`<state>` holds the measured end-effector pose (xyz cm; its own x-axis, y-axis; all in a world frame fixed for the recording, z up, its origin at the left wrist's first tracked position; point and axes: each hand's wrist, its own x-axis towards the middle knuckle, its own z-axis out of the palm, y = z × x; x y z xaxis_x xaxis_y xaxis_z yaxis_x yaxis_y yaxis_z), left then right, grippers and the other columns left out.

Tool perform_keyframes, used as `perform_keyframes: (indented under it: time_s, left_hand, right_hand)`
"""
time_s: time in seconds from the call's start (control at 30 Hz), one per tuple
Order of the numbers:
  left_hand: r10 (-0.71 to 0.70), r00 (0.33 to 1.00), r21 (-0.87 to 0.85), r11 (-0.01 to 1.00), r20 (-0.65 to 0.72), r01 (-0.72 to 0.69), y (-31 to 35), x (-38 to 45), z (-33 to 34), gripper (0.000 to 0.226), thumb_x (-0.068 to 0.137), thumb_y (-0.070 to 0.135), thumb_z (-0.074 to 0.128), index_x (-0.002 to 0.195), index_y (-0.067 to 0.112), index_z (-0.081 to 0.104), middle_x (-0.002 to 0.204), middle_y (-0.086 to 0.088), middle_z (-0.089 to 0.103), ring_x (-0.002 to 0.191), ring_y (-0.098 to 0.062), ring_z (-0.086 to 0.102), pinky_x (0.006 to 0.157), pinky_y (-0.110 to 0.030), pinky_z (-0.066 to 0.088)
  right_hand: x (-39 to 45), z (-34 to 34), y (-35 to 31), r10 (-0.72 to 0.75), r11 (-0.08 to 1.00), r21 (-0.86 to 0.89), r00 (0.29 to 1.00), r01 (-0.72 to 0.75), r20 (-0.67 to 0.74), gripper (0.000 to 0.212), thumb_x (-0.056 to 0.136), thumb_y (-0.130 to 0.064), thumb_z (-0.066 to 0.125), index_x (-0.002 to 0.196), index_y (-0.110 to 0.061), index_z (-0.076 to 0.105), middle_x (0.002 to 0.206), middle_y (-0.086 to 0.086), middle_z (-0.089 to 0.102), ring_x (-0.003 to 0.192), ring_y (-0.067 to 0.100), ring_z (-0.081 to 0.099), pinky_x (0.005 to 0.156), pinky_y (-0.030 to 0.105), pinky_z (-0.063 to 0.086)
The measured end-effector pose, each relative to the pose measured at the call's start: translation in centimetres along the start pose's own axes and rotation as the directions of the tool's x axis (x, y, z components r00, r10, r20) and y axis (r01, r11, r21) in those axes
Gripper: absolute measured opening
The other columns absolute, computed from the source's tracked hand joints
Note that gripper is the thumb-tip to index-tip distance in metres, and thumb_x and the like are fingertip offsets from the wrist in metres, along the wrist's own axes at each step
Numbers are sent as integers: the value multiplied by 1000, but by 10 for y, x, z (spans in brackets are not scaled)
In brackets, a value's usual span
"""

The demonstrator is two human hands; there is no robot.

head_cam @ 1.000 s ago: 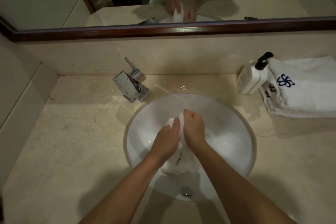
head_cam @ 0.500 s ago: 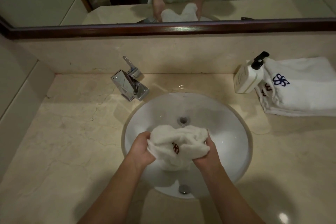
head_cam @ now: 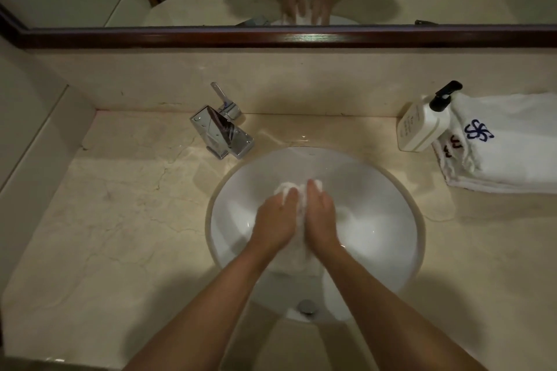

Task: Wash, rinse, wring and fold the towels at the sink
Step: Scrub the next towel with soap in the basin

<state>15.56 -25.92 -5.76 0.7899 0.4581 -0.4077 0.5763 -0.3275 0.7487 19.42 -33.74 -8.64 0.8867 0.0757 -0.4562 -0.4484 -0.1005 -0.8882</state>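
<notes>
Pressing together on white towel [head_cam: 297,253], both hands [head_cam: 297,217], over sink [head_cam: 391,220].

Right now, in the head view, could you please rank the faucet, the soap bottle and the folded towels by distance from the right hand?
From the right hand:
1. Faucet, back left.
2. Soap bottle, back right.
3. Folded towels, far right.

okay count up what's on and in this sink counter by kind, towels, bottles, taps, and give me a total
Towels in the basin: 1, the white towel gripped by the left hand and right hand.
Folded towels on the counter: at least 2, stacked.
Pump bottles: 1.
Taps: 1.
Total: at least 5.
</notes>
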Motion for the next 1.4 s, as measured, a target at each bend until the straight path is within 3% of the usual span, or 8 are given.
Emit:
perform_keyframes:
  time_s: [0.43, 0.57, 0.7, 0.87, 0.97, 1.07, 1.2, 1.4]
  left_hand:
    - [-129, 989, -258, 960, -70, 107, 4, 17, -17, 49, 104, 44, 31, 97, 17, 71, 93, -2, 72, 92, -20, 67, 83, -37, 54]
    - [132, 991, -48, 990, 4, -132, 12, -17, -9, 48, 103, 39, 38, 75, 10, 64, 69, -5, 65, 67, -18, 60, 68, -36, 47]
    - [-113, 994, -221, 969, -8, 109, -7, -28, -12, 40, 81, 40, 52, 74, 2, 62, 71, -15, 60, 66, -17, 50, 63, -43, 44]
    - [-341, 815, -825, 162, 468, 541, -34, -31, -27, 52, 80, 3, 30, 114, -5, 67, 120, -28, 64, 106, -40, 63, 100, -49, 46]
    - [-300, 775, -804, 41, 557, 593, -42, -25, -29, 43, 81, 11, 38, 106, -1, 70, 114, -24, 63, 105, -39, 60, 104, -46, 41]
    - [-361, 714, -700, 196, 599, 687, -17, -21, -21, 24, 91, 32, 52, 93, 11, 63, 90, -15, 58, 88, -28, 58, 87, -35, 44]
    - [-436, 870, -515, 703, 232, 490, -5, 11, -9, 24, 98, 26, 49, 85, 9, 61, 85, -14, 63, 76, -25, 61, 73, -31, 53]
    - [-151, 978, -227, 957, 141, 181, 8, -8, -5, 36, 98, 31, 46, 91, 9, 74, 80, -7, 73, 75, -22, 69, 65, -30, 51]
  right_hand:
    - [0, 31, -25, -73, 968, -230, 988, 103, 133, 40, 97, -41, 45, 66, -19, 56, 66, 2, 59, 68, 23, 60, 69, 38, 48]
    - [31, 13, -42, -119, 949, -306, 983, 70, -143, 44, 107, -36, 38, 76, -12, 58, 74, 3, 60, 73, 20, 59, 70, 33, 43]
    - [28, -17, -38, 128, 988, 104, 981, -113, -144, 57, 103, -53, 40, 102, -1, 64, 84, 7, 65, 84, 27, 64, 76, 36, 51]
    - [-9, -84, 8, 500, 436, 683, 789, -586, 358, 47, 102, -27, 44, 134, 5, 55, 127, 31, 62, 110, 46, 62, 93, 52, 52]
    - [-24, -99, 35, 431, 309, 710, 759, -632, 488, 71, 70, -2, 78, 136, 8, 54, 136, 29, 57, 111, 46, 64, 85, 59, 56]
    - [-23, -79, 23, 514, 451, 579, 728, -680, 454, 49, 93, -32, 62, 128, 2, 62, 125, 20, 67, 111, 35, 66, 96, 51, 53]
    - [-29, -24, -27, 339, 870, -457, 899, -186, 278, 25, 104, -32, 48, 89, -15, 58, 102, 5, 68, 90, 14, 61, 91, 33, 51]
    - [0, 2, -19, -56, 968, -250, 996, 38, -66, 42, 102, -47, 40, 103, -11, 62, 94, 9, 66, 89, 26, 65, 79, 38, 52]
